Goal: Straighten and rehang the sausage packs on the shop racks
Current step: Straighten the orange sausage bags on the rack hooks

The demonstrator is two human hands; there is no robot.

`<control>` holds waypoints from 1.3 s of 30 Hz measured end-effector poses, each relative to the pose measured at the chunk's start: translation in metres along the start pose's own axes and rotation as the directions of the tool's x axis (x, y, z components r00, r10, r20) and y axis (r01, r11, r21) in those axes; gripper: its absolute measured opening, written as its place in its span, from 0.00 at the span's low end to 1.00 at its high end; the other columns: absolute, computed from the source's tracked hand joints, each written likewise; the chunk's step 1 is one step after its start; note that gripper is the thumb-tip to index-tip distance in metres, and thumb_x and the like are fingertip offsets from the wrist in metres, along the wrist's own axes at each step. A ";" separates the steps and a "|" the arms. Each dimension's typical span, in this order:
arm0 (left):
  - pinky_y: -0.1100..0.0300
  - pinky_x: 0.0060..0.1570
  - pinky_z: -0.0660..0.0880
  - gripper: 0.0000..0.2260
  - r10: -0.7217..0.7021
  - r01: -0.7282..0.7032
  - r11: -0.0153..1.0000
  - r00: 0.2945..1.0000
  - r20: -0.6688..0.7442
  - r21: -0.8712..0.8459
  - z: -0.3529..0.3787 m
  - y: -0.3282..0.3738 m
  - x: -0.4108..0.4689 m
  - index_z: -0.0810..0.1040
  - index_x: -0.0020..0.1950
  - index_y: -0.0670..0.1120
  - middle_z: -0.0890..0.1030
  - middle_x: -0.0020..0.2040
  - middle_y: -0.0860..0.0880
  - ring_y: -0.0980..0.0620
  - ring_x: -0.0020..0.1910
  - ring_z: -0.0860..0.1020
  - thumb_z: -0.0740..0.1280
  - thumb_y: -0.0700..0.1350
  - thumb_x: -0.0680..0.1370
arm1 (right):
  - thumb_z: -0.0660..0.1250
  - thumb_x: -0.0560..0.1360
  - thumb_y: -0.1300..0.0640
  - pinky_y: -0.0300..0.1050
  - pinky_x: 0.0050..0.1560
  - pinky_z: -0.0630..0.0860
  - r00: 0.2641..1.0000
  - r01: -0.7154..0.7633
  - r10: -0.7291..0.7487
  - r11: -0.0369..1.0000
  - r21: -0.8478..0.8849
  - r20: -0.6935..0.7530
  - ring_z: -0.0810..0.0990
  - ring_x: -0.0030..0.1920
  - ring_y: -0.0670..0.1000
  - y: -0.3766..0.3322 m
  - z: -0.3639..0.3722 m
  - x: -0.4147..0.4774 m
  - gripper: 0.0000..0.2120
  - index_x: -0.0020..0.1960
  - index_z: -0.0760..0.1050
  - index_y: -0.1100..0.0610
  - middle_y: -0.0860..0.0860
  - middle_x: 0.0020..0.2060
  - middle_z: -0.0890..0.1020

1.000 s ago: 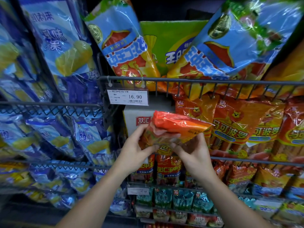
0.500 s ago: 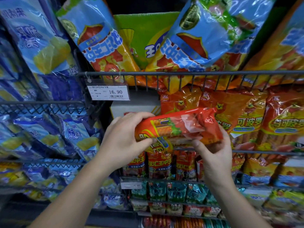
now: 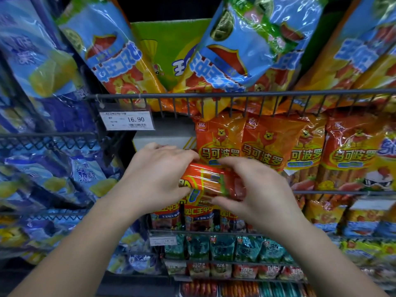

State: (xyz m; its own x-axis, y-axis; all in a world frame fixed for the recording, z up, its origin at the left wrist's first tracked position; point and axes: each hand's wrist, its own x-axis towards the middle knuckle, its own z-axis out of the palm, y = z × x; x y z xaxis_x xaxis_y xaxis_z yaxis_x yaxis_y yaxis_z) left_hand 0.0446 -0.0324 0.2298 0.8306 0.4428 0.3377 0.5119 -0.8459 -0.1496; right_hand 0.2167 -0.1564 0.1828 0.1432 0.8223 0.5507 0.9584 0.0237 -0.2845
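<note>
I hold a red-orange sausage pack [image 3: 211,182] lying sideways in front of the wire rack. My left hand [image 3: 157,175] grips its left end, fingers curled over the top. My right hand [image 3: 255,190] covers its right end, thumb underneath and fingers curled over the front. Most of the pack is hidden by my hands. Just behind it hang orange bear-print sausage packs [image 3: 220,142] in a row to the right.
A grey wire rail [image 3: 235,95] carries a 16.90 price tag [image 3: 126,120]. Big blue-and-orange packs [image 3: 231,54] lean above it. Blue packs [image 3: 49,69] fill the left racks. Red packs [image 3: 198,215], teal packs [image 3: 222,247] and a white box [image 3: 162,139] sit close by.
The pack has come down and been turned lengthwise. My right hand moved from below it to over its right end, and the view has moved closer to the rack.
</note>
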 end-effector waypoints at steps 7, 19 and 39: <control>0.53 0.46 0.74 0.29 0.152 -0.153 0.988 0.981 -0.117 0.004 0.016 0.003 0.000 0.78 0.58 0.54 0.83 0.46 0.57 0.55 0.49 0.82 0.78 0.58 0.59 | 0.67 0.73 0.35 0.50 0.49 0.76 0.964 -0.048 0.063 0.997 -0.064 0.260 0.77 0.60 0.49 -0.014 0.013 0.009 0.30 0.70 0.63 0.44 0.42 0.63 0.77; 0.58 0.70 0.63 0.44 -0.366 0.122 0.687 0.910 -0.196 -0.717 0.048 -0.010 -0.019 0.52 0.79 0.57 0.59 0.72 0.58 0.60 0.74 0.60 0.68 0.67 0.69 | 0.77 0.69 0.44 0.54 0.33 0.81 0.877 -0.458 0.361 0.828 0.324 0.316 0.82 0.28 0.50 0.016 0.018 -0.012 0.22 0.57 0.69 0.45 0.48 0.37 0.83; 0.64 0.52 0.76 0.20 -0.221 0.255 -0.029 0.942 0.255 -0.967 0.092 0.022 -0.031 0.74 0.64 0.50 0.84 0.56 0.55 0.56 0.57 0.81 0.71 0.44 0.72 | 0.73 0.72 0.61 0.42 0.23 0.76 0.841 -0.420 0.465 0.242 0.875 0.275 0.85 0.35 0.59 -0.004 0.036 -0.020 0.15 0.56 0.73 0.54 0.54 0.48 0.85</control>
State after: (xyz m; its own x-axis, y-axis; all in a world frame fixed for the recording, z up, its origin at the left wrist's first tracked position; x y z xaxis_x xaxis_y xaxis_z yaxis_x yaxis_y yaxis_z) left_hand 0.0501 -0.0371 0.1308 0.7250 0.6792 0.1144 -0.0157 -0.1497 0.9886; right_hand 0.2010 -0.1525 0.1453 0.4986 0.8592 0.1152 -0.0445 0.1581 -0.9864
